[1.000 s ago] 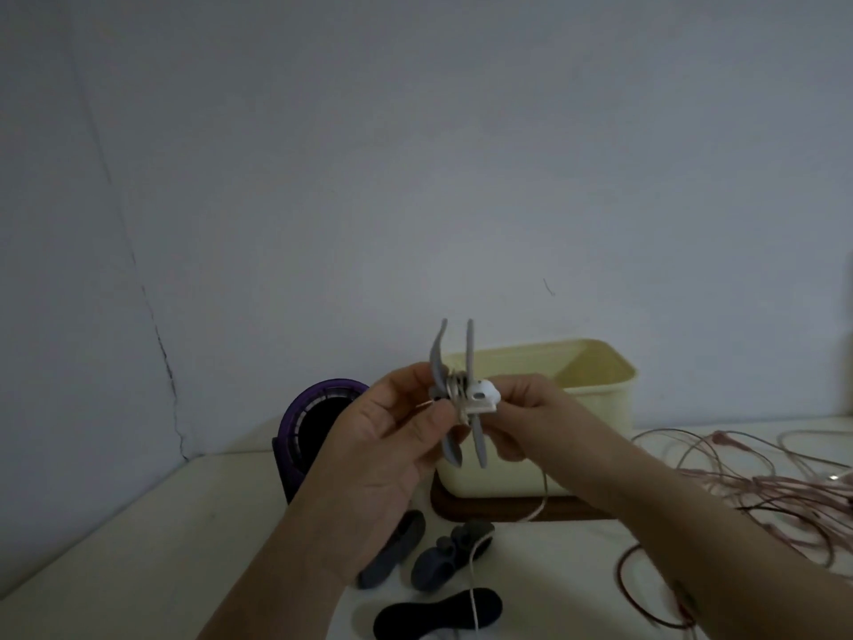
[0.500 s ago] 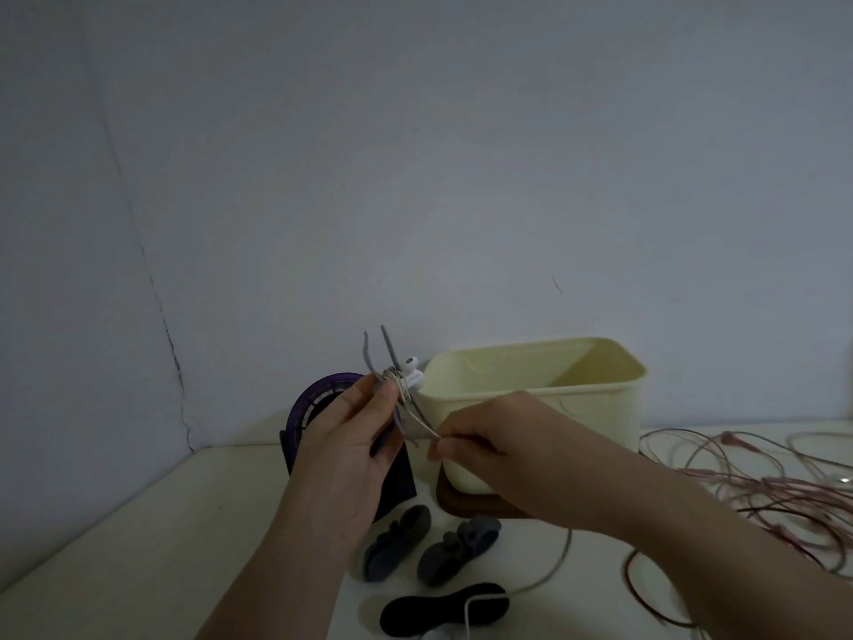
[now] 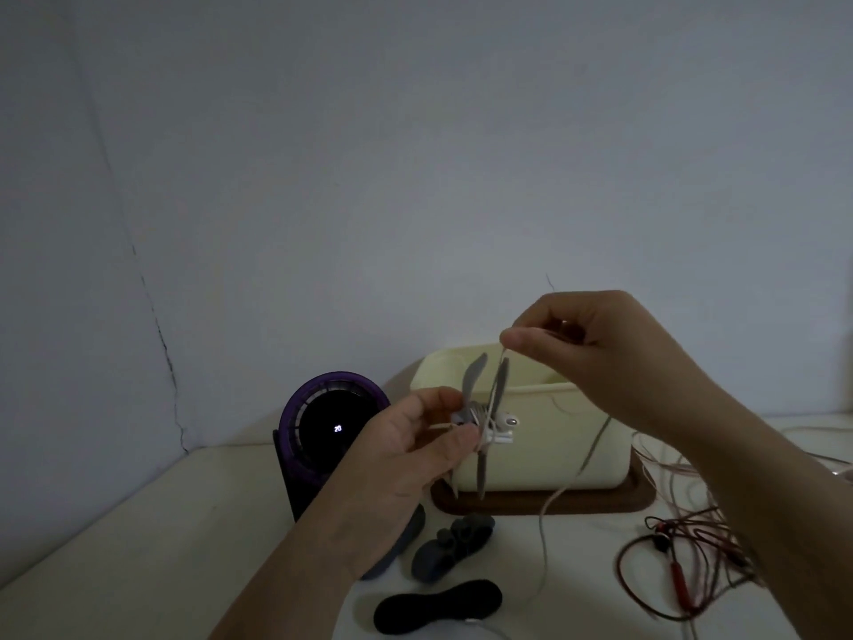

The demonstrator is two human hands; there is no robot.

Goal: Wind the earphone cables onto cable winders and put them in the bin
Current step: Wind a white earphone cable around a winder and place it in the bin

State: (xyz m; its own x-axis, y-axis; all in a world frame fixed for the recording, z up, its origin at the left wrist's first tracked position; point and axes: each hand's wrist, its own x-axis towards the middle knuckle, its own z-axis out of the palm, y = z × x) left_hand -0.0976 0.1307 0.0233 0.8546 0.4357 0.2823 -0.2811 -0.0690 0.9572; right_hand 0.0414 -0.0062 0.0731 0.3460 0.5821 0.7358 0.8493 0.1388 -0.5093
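Note:
My left hand [image 3: 417, 448] pinches a grey cable winder [image 3: 484, 411] in front of the cream bin [image 3: 544, 436], holding it at its middle with its two flaps standing upright. White earbuds [image 3: 501, 424] stick out at the winder's core. My right hand [image 3: 581, 344] is raised above the winder and pinches the white earphone cable [image 3: 561, 489], which runs down from the fingers to the winder and trails in a loop to the table.
Three spare winders lie on the table: a dark grey one [image 3: 450, 545], a black one [image 3: 438, 605] and one partly under my left wrist [image 3: 406, 538]. Tangled red earphone cables [image 3: 683, 547] lie at right. A purple round device [image 3: 332, 427] stands left of the bin, which sits on a brown tray [image 3: 544, 501].
My right hand has risen from beside the winder to above it, pulling the white cable up and over. The left hand with the winder has shifted right, in front of the bin.

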